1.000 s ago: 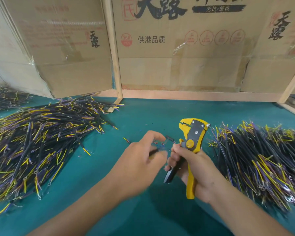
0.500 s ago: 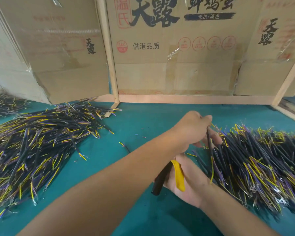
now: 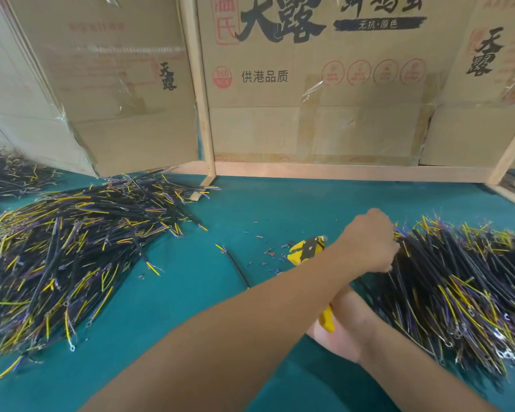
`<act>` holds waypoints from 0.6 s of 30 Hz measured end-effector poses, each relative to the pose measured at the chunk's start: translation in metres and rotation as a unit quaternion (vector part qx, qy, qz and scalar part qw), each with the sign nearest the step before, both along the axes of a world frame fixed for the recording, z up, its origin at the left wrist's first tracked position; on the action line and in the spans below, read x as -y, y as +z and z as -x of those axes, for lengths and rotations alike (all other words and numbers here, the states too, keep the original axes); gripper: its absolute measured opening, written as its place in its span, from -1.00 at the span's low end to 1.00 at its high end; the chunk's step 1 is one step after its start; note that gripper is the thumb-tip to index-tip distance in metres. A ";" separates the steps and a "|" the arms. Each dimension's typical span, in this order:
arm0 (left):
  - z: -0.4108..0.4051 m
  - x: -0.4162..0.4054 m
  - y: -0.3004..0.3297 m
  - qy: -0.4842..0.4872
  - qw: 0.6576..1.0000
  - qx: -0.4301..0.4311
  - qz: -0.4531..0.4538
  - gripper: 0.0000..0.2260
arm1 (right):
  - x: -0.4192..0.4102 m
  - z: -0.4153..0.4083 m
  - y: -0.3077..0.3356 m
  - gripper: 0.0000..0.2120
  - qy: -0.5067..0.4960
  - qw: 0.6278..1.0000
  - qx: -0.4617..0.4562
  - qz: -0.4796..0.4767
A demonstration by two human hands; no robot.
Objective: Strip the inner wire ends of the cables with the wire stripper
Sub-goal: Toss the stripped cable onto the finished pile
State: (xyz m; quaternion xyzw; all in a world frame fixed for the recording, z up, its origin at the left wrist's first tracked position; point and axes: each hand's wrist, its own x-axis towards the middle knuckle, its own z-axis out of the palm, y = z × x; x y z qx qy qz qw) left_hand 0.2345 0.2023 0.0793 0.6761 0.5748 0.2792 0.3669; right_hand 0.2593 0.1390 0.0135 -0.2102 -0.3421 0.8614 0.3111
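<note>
While the left hand (image 3: pixel 369 242) reaches across into the heap of cables (image 3: pixel 458 286), fingers hidden so its grip cannot be told, the right hand (image 3: pixel 344 325) beneath that forearm grips the wire stripper (image 3: pixel 306 249), so plenty likely remains.

soft, even, fairly bright light with only faint shadows under the forearms on the desk (image 3: pixel 280 209). tape on the cardboard (image 3: pixel 309 120) beyond the hands glints. wide-angle bending bows the edges; the cables (image 3: pixel 473 307) right of the hands smear slightly.
</note>
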 end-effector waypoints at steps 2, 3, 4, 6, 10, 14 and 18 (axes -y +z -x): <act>0.009 0.005 0.001 -0.023 0.998 -0.044 -0.028 -0.76 | -0.001 0.002 0.000 -0.59 0.013 1.000 -0.010 0.007; 0.013 0.007 0.002 -0.050 0.997 -0.046 -0.025 -0.80 | -0.003 0.003 0.001 -0.59 0.013 1.000 -0.003 0.020; 0.018 0.009 0.005 -0.078 0.996 -0.038 -0.019 -0.87 | -0.004 0.004 0.002 -0.61 0.010 0.999 0.014 0.035; 0.036 0.010 0.009 -0.095 0.995 -0.011 -0.025 -0.84 | -0.007 0.008 0.002 -0.69 -0.002 0.995 0.052 0.084; 0.108 -0.003 0.019 0.026 0.991 -0.027 -0.125 -0.87 | -0.008 0.007 0.000 -0.58 -0.010 0.990 0.084 0.108; 0.204 -0.025 0.007 0.156 0.899 -0.386 -0.136 -0.80 | -0.007 0.008 0.000 -0.57 -0.015 0.990 0.097 0.104; 0.277 -0.021 -0.018 0.144 0.771 -0.620 0.001 -0.73 | -0.008 0.009 -0.001 -0.58 -0.022 0.990 0.100 0.101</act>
